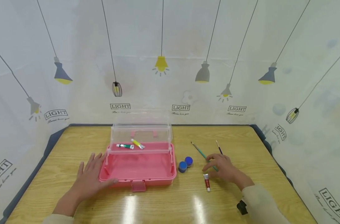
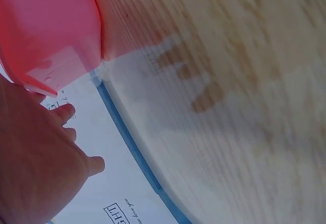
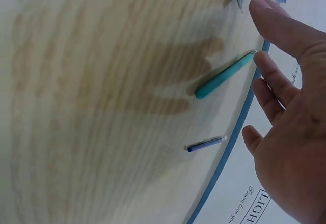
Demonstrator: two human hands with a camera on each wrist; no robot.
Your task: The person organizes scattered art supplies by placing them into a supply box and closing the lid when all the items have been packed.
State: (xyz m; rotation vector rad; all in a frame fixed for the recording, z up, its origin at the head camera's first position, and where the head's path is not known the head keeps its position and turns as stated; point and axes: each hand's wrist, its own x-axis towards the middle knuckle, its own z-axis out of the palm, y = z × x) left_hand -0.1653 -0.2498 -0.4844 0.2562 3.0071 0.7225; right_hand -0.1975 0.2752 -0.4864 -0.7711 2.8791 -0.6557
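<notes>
My left hand [image 1: 88,179] rests against the left side of a pink storage box [image 1: 140,182], fingers spread and thumb at its front rim. The box's clear lid [image 1: 142,129] is raised at the back. A green paint tube [image 1: 125,146] and a yellow paint tube [image 1: 137,143] lie in its clear part toward the rear. To the right, my right hand [image 1: 223,168] hovers over a teal-handled paintbrush [image 3: 224,76], fingers loosely bent and holding nothing. A dark blue paintbrush [image 3: 205,144] lies beyond it. Just left of the hand is a red paint tube [image 1: 207,183].
Two small blue paint jars [image 1: 182,166] stand together by the box's right side. A pink latch [image 1: 138,186] hangs at the box front. The wooden table [image 1: 164,205] is bordered by a white curtain [image 1: 142,40] printed with lamps at the back and sides.
</notes>
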